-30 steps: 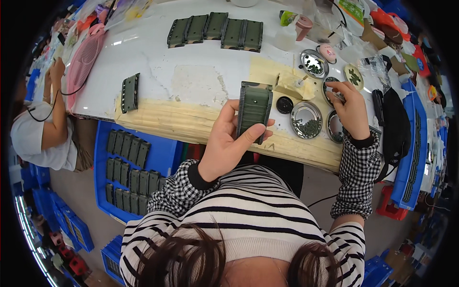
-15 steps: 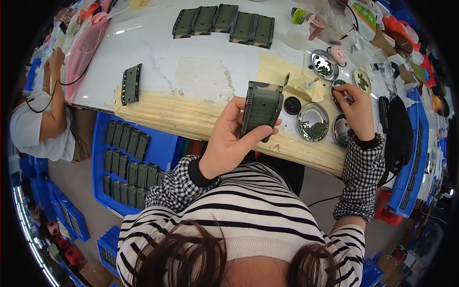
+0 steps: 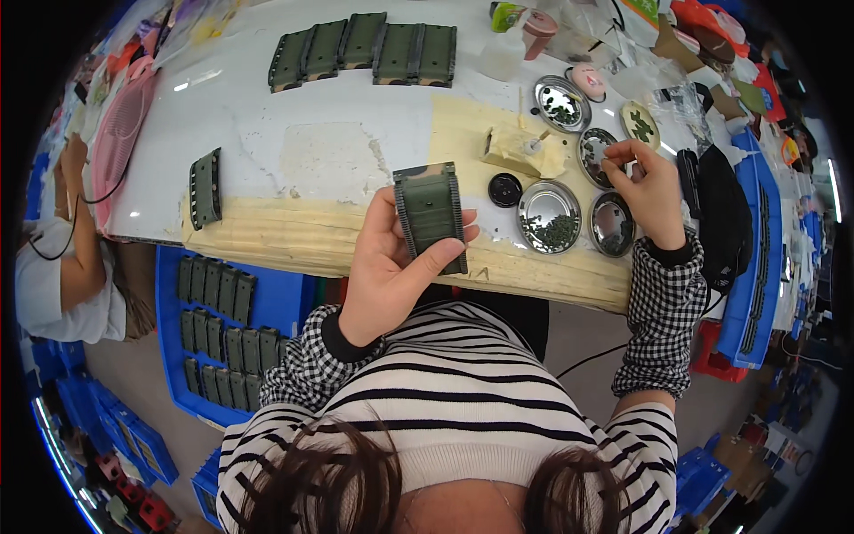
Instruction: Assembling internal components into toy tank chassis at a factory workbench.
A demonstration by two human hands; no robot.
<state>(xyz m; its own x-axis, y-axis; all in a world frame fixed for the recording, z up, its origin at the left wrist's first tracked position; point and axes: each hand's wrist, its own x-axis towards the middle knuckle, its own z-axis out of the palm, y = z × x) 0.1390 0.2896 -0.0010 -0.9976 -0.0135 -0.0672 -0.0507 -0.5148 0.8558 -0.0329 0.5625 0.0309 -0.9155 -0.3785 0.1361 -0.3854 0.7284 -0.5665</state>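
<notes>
My left hand (image 3: 378,276) is closed around a green, camouflage-patterned rectangular plastic case (image 3: 431,209) with ridged long sides, its thumb pressing the lower front. The case stands roughly upright above the table's front edge. My right hand (image 3: 654,191) is at a small round metal dish (image 3: 583,160) of dark little pieces, with thumb and forefinger pinched together. Whatever may be between those fingertips is too small to make out. Nearer me are a metal dish (image 3: 536,203) of tiny green parts and another round dish (image 3: 612,224). A further metal dish (image 3: 574,87) lies behind.
Several similar cases (image 3: 391,53) line the table's back, and one case (image 3: 205,189) lies at left. A blue crate (image 3: 298,294) below holds more. A tape-wrapped block (image 3: 520,151) and black round lid (image 3: 504,190) sit by the dishes. Another person (image 3: 71,285) is at far left.
The whole view has shifted, so the table things appear farther left. My left hand has turned the case slightly. My right hand stays by the same dish, its fingertips now pinched at its edge.
</notes>
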